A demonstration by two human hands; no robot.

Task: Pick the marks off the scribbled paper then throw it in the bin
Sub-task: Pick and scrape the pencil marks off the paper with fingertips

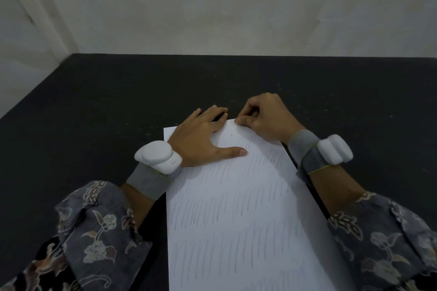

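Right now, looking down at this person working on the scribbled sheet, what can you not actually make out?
- Head view: whatever the right hand pinches at the far edge of the paper is hidden by its curled fingers.
- The paper's near end is cut off by the bottom edge.
- No bin shows in the frame.
- The paper under the left hand, pressed flat, is covered.
- Specks on the dark table are too small to identify.

The white rectangular sheet of paper (236,208), covered in rows of faint grey pencil strokes, lies flat before me on the black worktop (118,101).
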